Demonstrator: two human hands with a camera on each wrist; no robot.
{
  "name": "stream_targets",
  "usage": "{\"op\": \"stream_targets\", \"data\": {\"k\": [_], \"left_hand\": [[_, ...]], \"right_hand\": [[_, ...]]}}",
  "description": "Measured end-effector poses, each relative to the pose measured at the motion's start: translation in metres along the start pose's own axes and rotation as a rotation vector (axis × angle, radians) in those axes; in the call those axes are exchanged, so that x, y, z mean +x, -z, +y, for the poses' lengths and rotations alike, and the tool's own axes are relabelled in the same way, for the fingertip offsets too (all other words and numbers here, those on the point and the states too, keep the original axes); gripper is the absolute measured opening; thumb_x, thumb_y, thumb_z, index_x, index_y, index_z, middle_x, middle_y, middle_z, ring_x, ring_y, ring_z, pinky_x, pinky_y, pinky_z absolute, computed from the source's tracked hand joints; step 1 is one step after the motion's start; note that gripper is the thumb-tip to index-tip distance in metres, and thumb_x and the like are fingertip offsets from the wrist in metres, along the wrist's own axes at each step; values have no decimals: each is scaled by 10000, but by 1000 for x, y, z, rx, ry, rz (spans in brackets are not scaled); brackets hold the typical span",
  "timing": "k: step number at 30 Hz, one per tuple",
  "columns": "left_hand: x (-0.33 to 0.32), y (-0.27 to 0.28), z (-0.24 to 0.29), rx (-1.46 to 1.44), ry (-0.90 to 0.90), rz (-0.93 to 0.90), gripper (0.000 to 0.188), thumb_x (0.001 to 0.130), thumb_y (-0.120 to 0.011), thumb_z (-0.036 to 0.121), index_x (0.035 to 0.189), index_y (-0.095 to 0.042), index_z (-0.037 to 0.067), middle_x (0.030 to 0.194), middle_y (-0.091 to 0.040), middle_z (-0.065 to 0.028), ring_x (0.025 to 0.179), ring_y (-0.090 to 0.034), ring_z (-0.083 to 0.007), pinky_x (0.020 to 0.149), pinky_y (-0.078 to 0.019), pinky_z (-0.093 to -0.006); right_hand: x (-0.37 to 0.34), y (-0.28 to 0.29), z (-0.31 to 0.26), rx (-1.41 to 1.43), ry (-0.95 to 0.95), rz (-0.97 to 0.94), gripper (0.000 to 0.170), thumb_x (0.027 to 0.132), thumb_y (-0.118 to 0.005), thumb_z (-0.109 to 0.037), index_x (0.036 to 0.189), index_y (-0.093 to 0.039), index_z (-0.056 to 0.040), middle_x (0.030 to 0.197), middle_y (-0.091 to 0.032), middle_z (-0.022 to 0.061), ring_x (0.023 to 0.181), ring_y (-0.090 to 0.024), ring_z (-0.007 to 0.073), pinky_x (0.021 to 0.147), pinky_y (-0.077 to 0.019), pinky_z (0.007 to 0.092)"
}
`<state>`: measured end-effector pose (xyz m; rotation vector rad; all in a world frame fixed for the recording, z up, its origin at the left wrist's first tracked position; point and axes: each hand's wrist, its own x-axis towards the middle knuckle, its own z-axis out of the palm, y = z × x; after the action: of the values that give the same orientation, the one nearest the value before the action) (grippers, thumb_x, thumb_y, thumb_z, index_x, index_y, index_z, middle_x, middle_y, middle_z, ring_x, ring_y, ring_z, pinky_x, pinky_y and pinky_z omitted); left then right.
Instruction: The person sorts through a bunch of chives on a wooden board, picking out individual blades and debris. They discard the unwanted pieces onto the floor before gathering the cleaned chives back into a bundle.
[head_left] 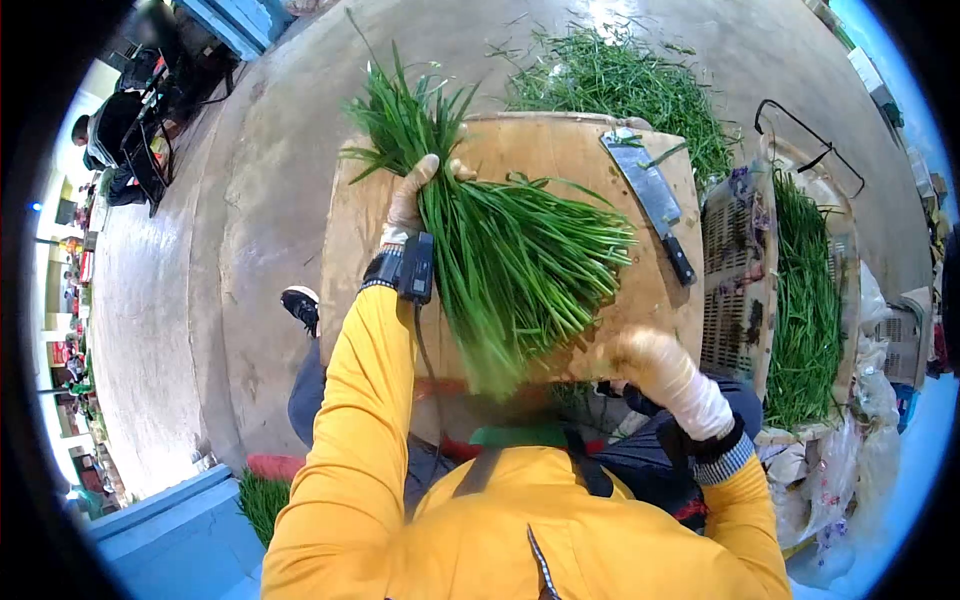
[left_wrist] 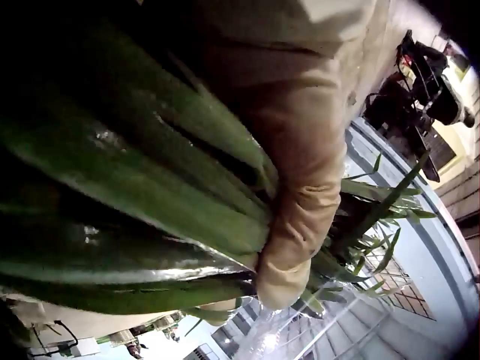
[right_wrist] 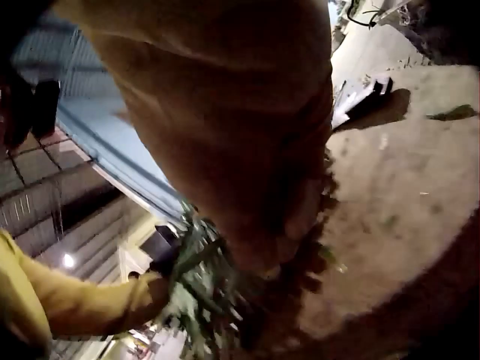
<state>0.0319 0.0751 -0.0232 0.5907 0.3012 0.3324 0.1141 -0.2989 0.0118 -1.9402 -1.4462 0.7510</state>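
- The bunch of long green leaves [head_left: 525,255] lies over the left and middle of the wooden worktop [head_left: 560,150], narrow where it is held
- Its long axis runs slantwise, from the worktop's far left corner towards the near right one
- One end pokes past the far edge close to that far left corner; the other fans out wide, some blurred tips reaching the near edge
- The gloved left hand [head_left: 412,195] grasps the bunch near the far left corner, thumb and fingers curled round it
- The gloved right hand [head_left: 655,368] is blurred by the near right corner, so I can't tell how its fingers are set
- A cleaver [head_left: 645,182] lies near the right edge, handle towards the near right corner
- Beside the right edge stands a crate [head_left: 738,270]
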Motion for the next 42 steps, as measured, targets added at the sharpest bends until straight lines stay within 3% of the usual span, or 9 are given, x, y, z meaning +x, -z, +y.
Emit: {"op": "stream_targets", "data": {"k": [8,16,21,24,25,28,32,36,42], "left_hand": [[6,-1,10,84,99,2,269,842,-704,326,867,-617,72,946,-644,-79,1017,-597,-259,944,-477,-437],[5,5,6,-23,28,69,300,827,-726,254,977,-649,7,923,-695,-140,856,-673,-267,805,-569,-416],[-2,-14,5,-56,14,126,270,842,-715,247,954,-643,12,888,-696,-137,800,-679,-262,734,-589,-417],[2,1,9,49,68,17,297,854,-713,309,954,-640,39,940,-679,-92,1006,-628,-265,919,-513,-446],[-2,-12,7,-1,12,59,266,844,-717,250,961,-643,23,865,-690,-125,797,-676,-262,728,-588,-417],[2,1,10,18,54,26,293,843,-719,296,957,-639,38,948,-669,-102,1002,-627,-273,905,-518,-450],[3,2,8,-29,28,115,298,830,-733,256,976,-640,14,878,-691,-123,824,-675,-263,775,-575,-423],[8,11,8,-39,57,-9,299,849,-717,337,927,-666,53,971,-698,-115,907,-660,-259,828,-552,-438],[0,1,9,5,6,94,283,839,-721,252,961,-621,17,892,-681,-113,864,-667,-258,784,-571,-416]], "right_hand": [[106,-44,-2,-185,157,370,398,798,-671,-73,1178,-555,-49,1024,-587,174,941,-606,355,781,-521,400],[-9,12,13,-161,-144,-426,219,777,-662,-95,994,-670,-66,923,-673,181,879,-645,339,741,-515,425],[62,-19,-39,-181,264,149,399,723,-729,-129,1106,-623,-97,1015,-593,112,920,-620,318,744,-539,389],[81,-59,-24,-445,189,10,269,799,-627,-117,1066,-615,-84,1000,-597,118,910,-627,318,752,-543,384],[77,-64,-22,-441,190,10,269,799,-627,-117,1066,-615,-84,1000,-597,118,910,-627,318,752,-543,384],[38,-62,-11,-461,78,-184,225,828,-573,-98,1043,-637,-83,940,-631,115,877,-645,311,748,-546,384],[3,-22,-18,-302,110,-461,193,804,-598,-74,985,-663,-97,799,-660,125,802,-668,274,697,-549,361],[57,-23,-16,-292,186,195,239,767,-607,-27,995,-571,-89,859,-576,113,834,-631,269,716,-534,365],[59,-48,2,-494,140,-70,181,793,-572,-39,969,-572,-77,851,-598,106,838,-641,252,723,-537,346]]}}
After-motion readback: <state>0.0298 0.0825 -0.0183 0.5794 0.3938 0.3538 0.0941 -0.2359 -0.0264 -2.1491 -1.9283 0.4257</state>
